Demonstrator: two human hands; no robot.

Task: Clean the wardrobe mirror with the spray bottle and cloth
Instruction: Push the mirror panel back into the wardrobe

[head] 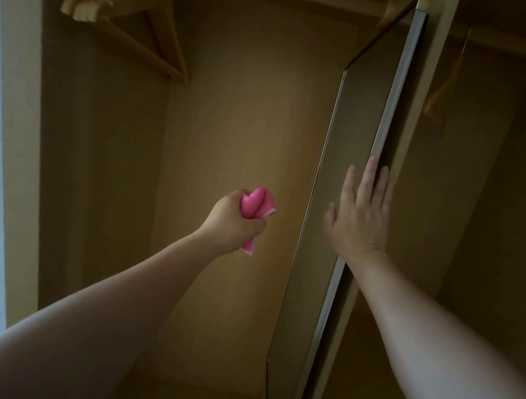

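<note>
Against the mirror door [346, 143] I am pressing my right hand [361, 215] flat, probably steadying it, while my left hand [235, 222] is gripping the bunched pink cloth [257, 203] for wiping.

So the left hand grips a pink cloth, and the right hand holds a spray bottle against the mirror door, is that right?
Not quite. The right hand holds nothing: it lies flat, fingers straight, against the mirror door. No spray bottle shows in the head view. The left hand does grip the pink cloth.
</note>
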